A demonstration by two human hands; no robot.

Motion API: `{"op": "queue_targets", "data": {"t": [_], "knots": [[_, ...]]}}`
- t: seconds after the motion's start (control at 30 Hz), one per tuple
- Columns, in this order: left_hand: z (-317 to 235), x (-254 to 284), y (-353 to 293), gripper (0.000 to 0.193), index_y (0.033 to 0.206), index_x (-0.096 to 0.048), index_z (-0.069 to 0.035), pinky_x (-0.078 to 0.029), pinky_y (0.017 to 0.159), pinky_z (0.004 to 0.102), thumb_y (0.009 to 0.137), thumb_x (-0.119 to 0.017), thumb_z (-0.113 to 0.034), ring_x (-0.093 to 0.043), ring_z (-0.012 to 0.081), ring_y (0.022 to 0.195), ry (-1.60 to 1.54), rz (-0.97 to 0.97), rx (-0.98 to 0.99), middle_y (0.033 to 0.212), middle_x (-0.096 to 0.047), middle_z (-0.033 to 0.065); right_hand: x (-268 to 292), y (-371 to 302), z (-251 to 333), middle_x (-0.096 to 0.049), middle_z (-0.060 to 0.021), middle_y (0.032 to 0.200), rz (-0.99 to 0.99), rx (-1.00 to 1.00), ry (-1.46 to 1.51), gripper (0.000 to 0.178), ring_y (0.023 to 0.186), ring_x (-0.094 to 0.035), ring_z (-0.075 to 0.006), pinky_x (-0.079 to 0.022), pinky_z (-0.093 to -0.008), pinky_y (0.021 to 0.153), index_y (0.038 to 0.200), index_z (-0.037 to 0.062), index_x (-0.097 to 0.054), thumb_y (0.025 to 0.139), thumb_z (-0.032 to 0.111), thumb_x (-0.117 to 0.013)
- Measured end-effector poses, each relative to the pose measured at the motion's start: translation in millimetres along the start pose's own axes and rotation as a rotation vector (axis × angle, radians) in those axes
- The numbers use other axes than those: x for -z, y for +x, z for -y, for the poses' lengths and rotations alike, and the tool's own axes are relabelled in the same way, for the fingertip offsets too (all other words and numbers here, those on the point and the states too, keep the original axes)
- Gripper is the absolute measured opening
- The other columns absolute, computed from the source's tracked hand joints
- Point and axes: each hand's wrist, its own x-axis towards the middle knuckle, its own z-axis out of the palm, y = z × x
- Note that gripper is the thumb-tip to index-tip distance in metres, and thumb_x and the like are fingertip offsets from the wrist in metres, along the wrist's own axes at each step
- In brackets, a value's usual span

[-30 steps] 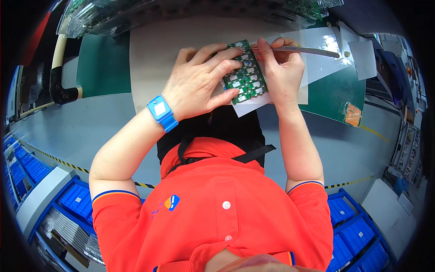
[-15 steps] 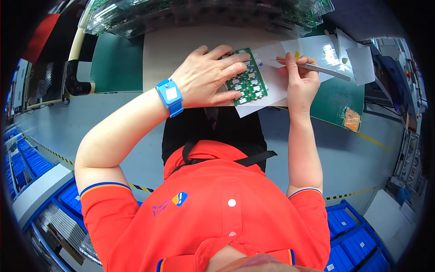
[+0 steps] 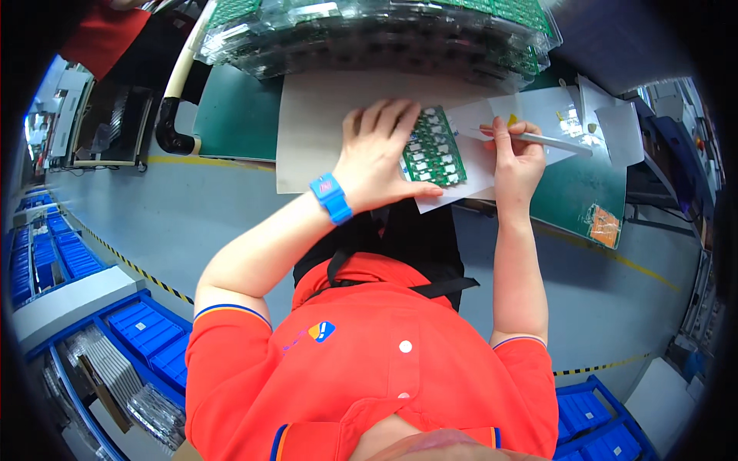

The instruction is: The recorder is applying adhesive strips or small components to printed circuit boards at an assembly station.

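A green circuit board (image 3: 436, 157) with rows of pale components lies on white paper (image 3: 480, 157). My left hand (image 3: 377, 154) is closed around its left side, with the fingers at the far end and the thumb along the near edge. In my right hand (image 3: 516, 157) is a pair of slim metal tweezers (image 3: 565, 144), pinched between thumb and fingers. Their thin tips point left toward the board and stay a little apart from it. A small yellow patch (image 3: 512, 120) shows beside my right fingers. A blue band (image 3: 331, 197) is on my left wrist.
Stacked clear trays of green boards (image 3: 377, 46) stand along the far side. Beneath the work are a beige sheet (image 3: 307, 115) and a green tabletop (image 3: 234, 115). An orange patch (image 3: 604, 226) marks its right corner. Blue bins (image 3: 146, 330) stand behind at left.
My left fingers have drawn back from the board's face to its far left edge, and the thumb has slid along the near edge. The whole view has shifted; my right hand keeps the tweezers.
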Motion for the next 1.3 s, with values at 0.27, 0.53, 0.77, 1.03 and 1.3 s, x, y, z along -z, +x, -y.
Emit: {"op": "queue_targets", "data": {"t": [0.27, 0.53, 0.77, 1.03, 1.3], "knots": [[-7, 2, -8, 0.080, 0.136, -0.045, -0.011, -0.044, 0.098, 0.0385, 0.067, -0.085, -0.020, -0.050, 0.0311, 0.116, -0.531, -0.049, 0.049, 0.125, -0.044, 0.0155, 13, -10, -14, -0.066, -0.0084, 0.087, -0.020, 0.000, -0.032, 0.017, 0.078, -0.068, -0.0152, -0.049, -0.0222, 0.068, 0.094, 0.0066, -0.047, 0.093, 0.007, -0.063], [21, 14, 2, 0.074, 0.145, -0.031, -0.003, -0.048, 0.097, 0.0312, 0.081, -0.069, 0.006, -0.053, 0.0174, 0.115, -1.345, 0.101, 0.415, 0.129, -0.047, 0.0110, 8, -6, -4, -0.068, -0.0096, 0.088, 0.027, -0.001, 0.072, 0.017, 0.082, -0.067, -0.0127, -0.048, -0.0193, 0.071, 0.093, 0.0082, -0.047, 0.094, 0.010, -0.064], [29, 8, 2, 0.072, 0.145, -0.032, -0.003, -0.048, 0.099, 0.0327, 0.082, -0.067, 0.007, -0.054, 0.0186, 0.115, -1.326, 0.126, 0.413, 0.131, -0.047, 0.0119, 5, -3, -6, -0.067, -0.0096, 0.087, 0.031, 0.008, 0.049, 0.017, 0.082, -0.067, -0.0132, -0.048, -0.0201, 0.073, 0.093, 0.0074, -0.047, 0.094, 0.010, -0.064], [25, 71, 1, 0.063, 0.142, -0.038, 0.000, -0.044, 0.101, 0.0305, 0.085, -0.067, 0.003, -0.052, 0.0147, 0.119, -1.452, 0.201, 0.408, 0.134, -0.050, 0.0086, 11, -6, -7, -0.068, -0.0104, 0.087, 0.010, -0.034, -0.059, 0.017, 0.076, -0.064, -0.0119, -0.048, -0.0215, 0.070, 0.094, 0.0071, -0.046, 0.094, 0.009, -0.063], [80, 195, 91, 0.027, 0.114, -0.061, 0.002, -0.047, 0.090, 0.0308, 0.087, -0.066, 0.001, -0.057, 0.0183, 0.108, -1.018, -0.299, 0.323, 0.110, -0.062, 0.0111, 14, -4, -17, -0.067, -0.0081, 0.086, 0.034, 0.011, 0.025, 0.017, 0.074, -0.065, -0.0100, -0.047, -0.0180, 0.065, 0.094, 0.0085, -0.046, 0.094, 0.010, -0.063]]}}
